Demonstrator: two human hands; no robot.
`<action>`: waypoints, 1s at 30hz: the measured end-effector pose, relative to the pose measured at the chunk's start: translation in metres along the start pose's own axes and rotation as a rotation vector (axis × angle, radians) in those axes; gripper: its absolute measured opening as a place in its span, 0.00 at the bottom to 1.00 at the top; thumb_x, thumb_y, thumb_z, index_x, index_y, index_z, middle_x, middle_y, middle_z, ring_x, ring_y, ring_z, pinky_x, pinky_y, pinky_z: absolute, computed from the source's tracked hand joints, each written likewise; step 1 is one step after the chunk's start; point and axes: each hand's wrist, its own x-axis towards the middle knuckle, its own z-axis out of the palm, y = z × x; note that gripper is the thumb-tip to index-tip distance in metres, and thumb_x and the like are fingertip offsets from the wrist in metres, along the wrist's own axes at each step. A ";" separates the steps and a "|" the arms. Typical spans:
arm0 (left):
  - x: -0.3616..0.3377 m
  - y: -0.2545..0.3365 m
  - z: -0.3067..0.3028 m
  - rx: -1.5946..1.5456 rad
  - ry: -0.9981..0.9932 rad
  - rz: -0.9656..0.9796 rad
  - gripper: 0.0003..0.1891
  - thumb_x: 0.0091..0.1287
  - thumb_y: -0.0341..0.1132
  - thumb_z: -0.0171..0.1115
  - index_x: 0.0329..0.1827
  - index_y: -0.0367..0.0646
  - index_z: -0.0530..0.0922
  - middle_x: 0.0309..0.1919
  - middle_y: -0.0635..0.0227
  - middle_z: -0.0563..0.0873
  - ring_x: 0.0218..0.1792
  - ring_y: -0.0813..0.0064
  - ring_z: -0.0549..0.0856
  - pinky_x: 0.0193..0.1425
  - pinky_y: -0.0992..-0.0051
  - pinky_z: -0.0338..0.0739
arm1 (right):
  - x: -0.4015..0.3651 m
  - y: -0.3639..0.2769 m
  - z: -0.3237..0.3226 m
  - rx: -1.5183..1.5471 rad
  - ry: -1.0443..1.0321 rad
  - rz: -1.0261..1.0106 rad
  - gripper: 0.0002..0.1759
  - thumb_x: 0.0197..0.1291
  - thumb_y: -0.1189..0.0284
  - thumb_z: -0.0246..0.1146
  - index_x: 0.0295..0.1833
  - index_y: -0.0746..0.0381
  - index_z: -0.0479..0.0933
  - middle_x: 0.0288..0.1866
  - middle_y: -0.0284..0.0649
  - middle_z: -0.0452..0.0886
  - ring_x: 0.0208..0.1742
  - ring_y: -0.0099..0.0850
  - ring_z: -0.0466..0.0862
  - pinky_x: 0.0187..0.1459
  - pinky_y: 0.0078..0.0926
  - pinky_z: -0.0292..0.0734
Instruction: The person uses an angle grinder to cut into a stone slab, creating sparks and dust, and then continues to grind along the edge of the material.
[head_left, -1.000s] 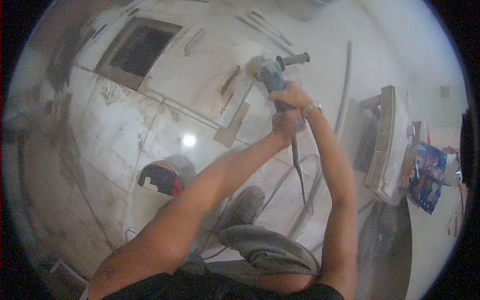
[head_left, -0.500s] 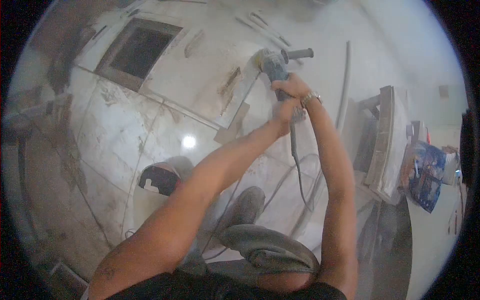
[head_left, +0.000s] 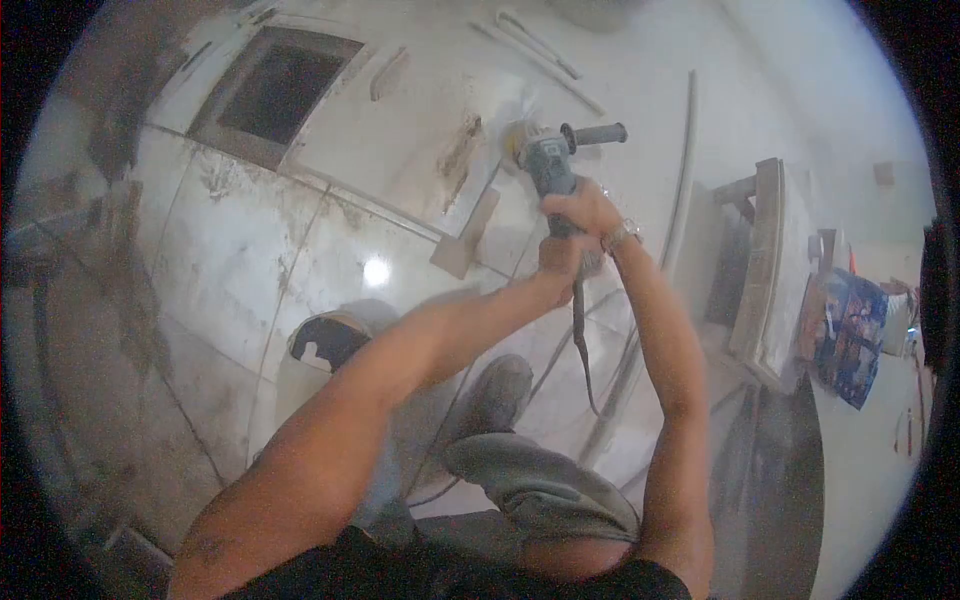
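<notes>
Firmly, left hand [head_left: 560,264] and right hand [head_left: 582,212] clench the grinder [head_left: 545,160] beside a tile offcut [head_left: 466,238].

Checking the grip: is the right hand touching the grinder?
Touching. The head view shows the right hand wrapped around the body of the grinder, fingers closed on it with no gap.

Left hand [head_left: 560,262], right hand [head_left: 583,208], both clenched
</notes>
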 end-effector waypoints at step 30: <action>-0.101 -0.023 -0.021 0.364 0.016 0.028 0.12 0.60 0.35 0.70 0.43 0.42 0.81 0.32 0.69 0.87 0.34 0.75 0.86 0.36 0.70 0.80 | -0.110 -0.021 0.037 0.429 -0.007 0.034 0.21 0.52 0.67 0.71 0.47 0.69 0.78 0.37 0.39 0.84 0.36 0.25 0.84 0.41 0.29 0.81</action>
